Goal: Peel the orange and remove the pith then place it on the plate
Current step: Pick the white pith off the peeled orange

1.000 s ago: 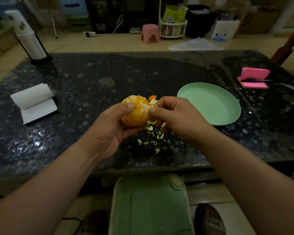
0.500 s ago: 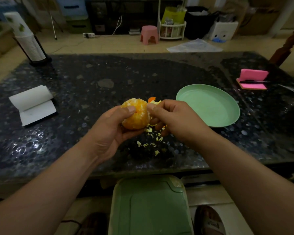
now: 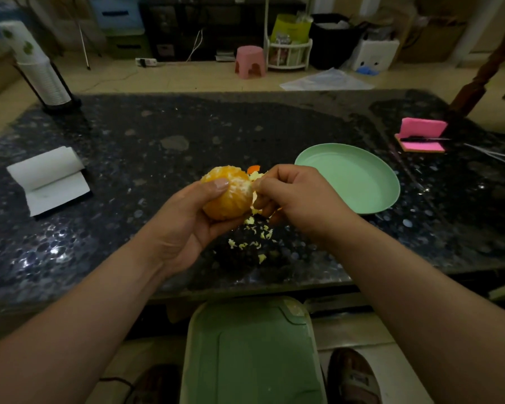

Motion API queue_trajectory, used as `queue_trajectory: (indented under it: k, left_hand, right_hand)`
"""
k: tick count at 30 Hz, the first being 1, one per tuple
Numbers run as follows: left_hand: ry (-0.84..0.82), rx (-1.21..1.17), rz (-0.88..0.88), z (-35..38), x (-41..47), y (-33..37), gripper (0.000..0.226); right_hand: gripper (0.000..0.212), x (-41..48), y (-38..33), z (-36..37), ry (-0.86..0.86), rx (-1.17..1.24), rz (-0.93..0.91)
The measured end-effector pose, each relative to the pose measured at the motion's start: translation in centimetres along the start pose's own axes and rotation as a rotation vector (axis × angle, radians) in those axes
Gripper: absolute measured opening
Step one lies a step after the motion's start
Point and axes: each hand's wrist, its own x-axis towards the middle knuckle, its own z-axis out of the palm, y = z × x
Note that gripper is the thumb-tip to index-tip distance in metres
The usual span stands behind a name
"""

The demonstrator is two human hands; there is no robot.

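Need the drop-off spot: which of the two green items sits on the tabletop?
The round green plate beside the right hand; the rectangular green lid is below the table.

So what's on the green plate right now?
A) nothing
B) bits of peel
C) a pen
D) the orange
A: the green plate is bare. The orange is in the left hand, the right hand pinches pith on it, and the scraps lie on the table.
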Motion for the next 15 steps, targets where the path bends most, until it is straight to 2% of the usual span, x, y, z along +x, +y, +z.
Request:
queue_trajectory:
  k: [7, 10, 12, 15]
  left_hand:
    - [-0.003, -0.197, -0.021, -0.4, -0.3, 0.5, 0.064]
    - [0.013, -0.204, -0.028, -0.4, -0.4, 0.6, 0.061]
    - [0.025, -0.208, -0.036, -0.3, -0.5, 0.6, 0.061]
    - [0.03, -0.219, -0.051, -0.6, -0.5, 0.4, 0.057]
  right_hand:
    - [0.019, 0.1, 0.8, -0.6, 0.051, -0.089, -0.006]
    - [0.022, 0.8, 2.0, -0.6, 0.092, -0.457, -0.095]
    - [0.023, 1.2, 2.8, -0.2, 0.058, -0.695, -0.113]
    - [0.017, 1.3, 3.0, 0.7, 0.057, -0.845, -0.091]
